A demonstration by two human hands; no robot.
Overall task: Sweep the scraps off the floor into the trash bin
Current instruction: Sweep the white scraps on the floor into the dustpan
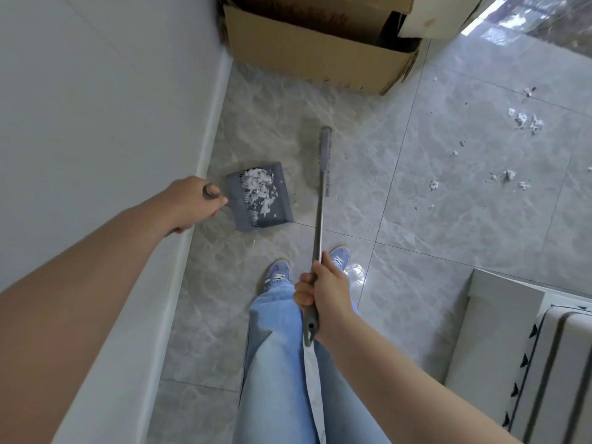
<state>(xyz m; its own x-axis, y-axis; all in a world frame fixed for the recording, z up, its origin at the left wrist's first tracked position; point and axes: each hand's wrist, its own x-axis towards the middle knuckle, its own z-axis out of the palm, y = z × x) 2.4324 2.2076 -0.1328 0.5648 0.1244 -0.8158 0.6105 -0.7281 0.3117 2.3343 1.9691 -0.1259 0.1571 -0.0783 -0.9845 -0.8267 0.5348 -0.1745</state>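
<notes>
While you stand with the wall on your left, your left hand [192, 203] is wrapped around the upright handle of the dustpan [259, 197], which keeps the grey tray flat on the floor [448, 219] just beside the skirting, probably so its lip stays down and nothing slides back out; a heap of white scraps [259, 187] already sits inside it, with a few stray flecks just off its right edge; next along, the broom [322, 184] runs from your feet up toward the cardboard box [320, 52], its head near the dustpan's mouth, and your right hand [323, 293] is clenched round the grey grip low on the metal pole, a hold that looks suited to short strokes toward the tray; farther right, loose scraps [525, 120] lie scattered well apart from the pan, not yet gathered; no trash bin is clearly in view; markings on the broom pole are too small to read, and no other writing shows.
</notes>
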